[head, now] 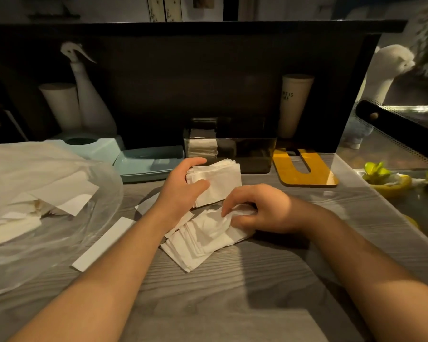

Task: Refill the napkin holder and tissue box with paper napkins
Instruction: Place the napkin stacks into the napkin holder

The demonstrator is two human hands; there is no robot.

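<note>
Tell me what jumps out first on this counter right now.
Both hands at centre: the left hand grips a napkin stack before the dark napkin holder, the right hand pinches crumpled napkins nearer. A clear plastic bag sprawls left; a yellow board lies right.

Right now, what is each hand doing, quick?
Left hand: holds a stack of napkins.
Right hand: fingers pinch the crumpled top napkin of the loose pile on the table.
</note>
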